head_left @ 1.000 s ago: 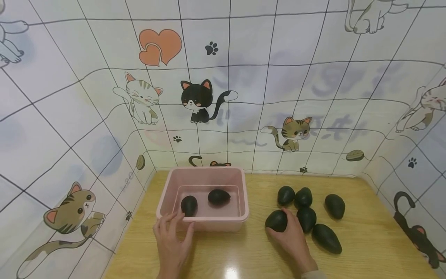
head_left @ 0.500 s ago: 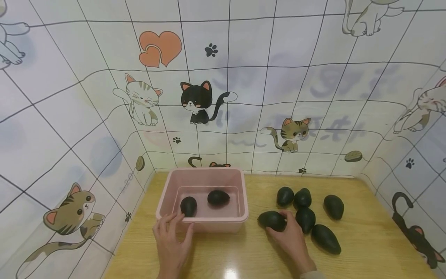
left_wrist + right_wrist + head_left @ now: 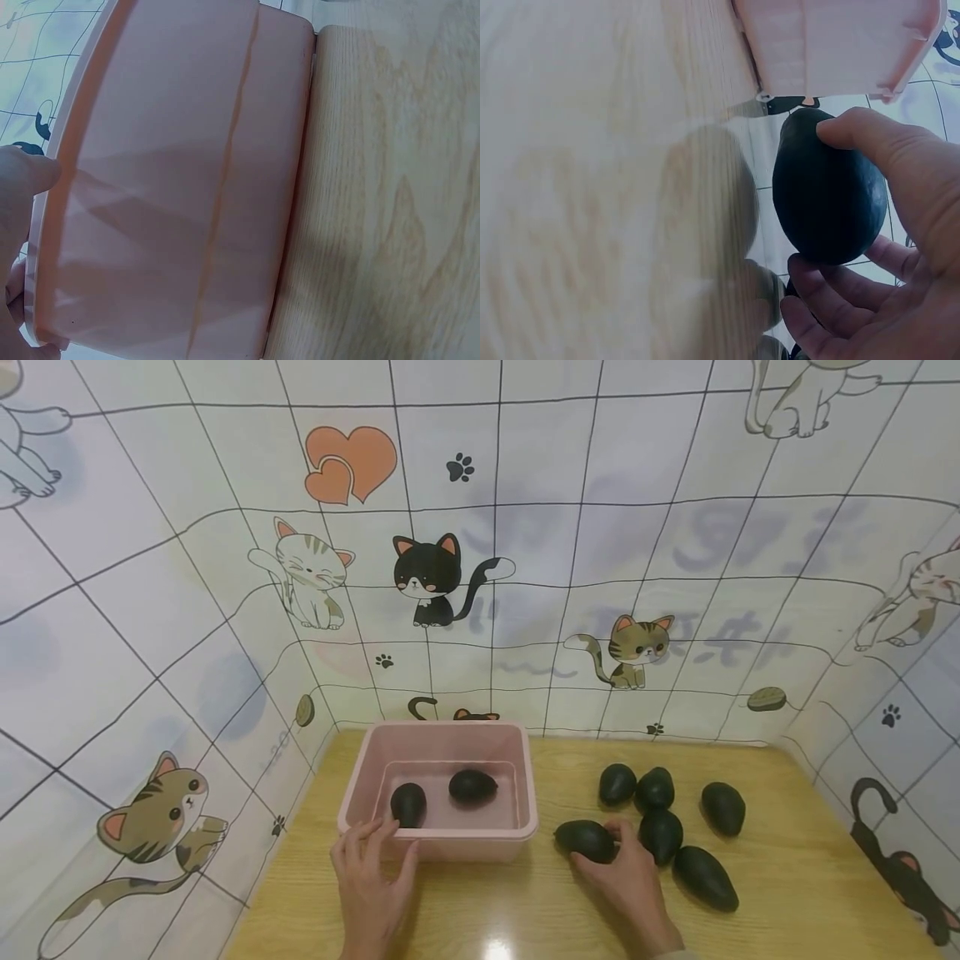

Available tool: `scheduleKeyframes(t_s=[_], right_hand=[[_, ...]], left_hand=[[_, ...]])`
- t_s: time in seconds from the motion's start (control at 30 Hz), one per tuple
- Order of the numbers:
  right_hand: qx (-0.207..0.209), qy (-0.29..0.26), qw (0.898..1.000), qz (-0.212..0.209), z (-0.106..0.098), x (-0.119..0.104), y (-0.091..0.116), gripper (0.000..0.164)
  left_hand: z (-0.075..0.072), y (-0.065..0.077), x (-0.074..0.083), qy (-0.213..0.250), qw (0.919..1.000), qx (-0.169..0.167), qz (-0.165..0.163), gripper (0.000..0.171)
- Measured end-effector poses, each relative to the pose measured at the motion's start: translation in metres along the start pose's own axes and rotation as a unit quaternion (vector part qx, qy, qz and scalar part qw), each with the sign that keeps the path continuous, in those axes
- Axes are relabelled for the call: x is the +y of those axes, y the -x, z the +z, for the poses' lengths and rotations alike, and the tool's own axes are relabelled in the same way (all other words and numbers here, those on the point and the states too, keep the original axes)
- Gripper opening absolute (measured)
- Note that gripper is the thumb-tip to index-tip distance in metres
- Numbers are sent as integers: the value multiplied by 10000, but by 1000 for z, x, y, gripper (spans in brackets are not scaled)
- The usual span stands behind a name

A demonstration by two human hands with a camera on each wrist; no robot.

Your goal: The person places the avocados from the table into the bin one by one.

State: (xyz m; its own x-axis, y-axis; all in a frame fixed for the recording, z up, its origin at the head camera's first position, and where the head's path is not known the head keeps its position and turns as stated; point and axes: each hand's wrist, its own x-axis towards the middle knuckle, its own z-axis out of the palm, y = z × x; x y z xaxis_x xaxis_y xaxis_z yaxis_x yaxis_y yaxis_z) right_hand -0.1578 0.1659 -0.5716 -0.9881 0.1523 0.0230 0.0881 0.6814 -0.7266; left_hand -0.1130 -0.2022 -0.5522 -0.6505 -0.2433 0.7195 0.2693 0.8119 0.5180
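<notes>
A: What is held by the right hand (image 3: 630,878)?

B: One dark avocado (image 3: 583,841) is held, between the thumb (image 3: 860,129) and the bent fingers (image 3: 836,309), which are opened only as wide as the fruit. It is found between the pink box (image 3: 487,849) and the other loose avocados (image 3: 617,785), with its narrow end turned to the box.

A: And what is done by the left hand (image 3: 371,887)?

B: The near rim is touched by its fingers, close to the left corner. Whether the rim is pinched cannot be told, because the hand is cut off in the left wrist view.

A: How should the grip be managed well?

B: The rounded end should be supported fully by the fingers. The thumb should be pressed only gently, since the smooth skin may be slippery. Any swing to the right should be avoided, or the neighbouring avocado (image 3: 661,837) could be knocked.

A: And if it is carried over the box?

B: The rim should be cleared with care, and the two avocados inside (image 3: 472,787) should not be bumped.
</notes>
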Motion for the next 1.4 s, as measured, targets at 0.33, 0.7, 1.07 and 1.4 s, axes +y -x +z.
scheduleKeyframes(t_s=[0.33, 0.7, 1.07, 1.4], right_hand=[[161, -233, 9996, 18, -1, 3, -1, 85], [339, -214, 9990, -184, -9, -7, 1, 85], [507, -115, 9978, -405, -17, -14, 3, 79], [407, -140, 9983, -390, -27, -23, 5, 82]], left_hand=[[1, 0, 0, -61, 9999, 69, 94, 42], [-1, -1, 1, -55, 10000, -32, -4, 42], [1, 0, 0, -5, 10000, 36, 29, 41], [3, -1, 0, 64, 9996, 193, 187, 41]])
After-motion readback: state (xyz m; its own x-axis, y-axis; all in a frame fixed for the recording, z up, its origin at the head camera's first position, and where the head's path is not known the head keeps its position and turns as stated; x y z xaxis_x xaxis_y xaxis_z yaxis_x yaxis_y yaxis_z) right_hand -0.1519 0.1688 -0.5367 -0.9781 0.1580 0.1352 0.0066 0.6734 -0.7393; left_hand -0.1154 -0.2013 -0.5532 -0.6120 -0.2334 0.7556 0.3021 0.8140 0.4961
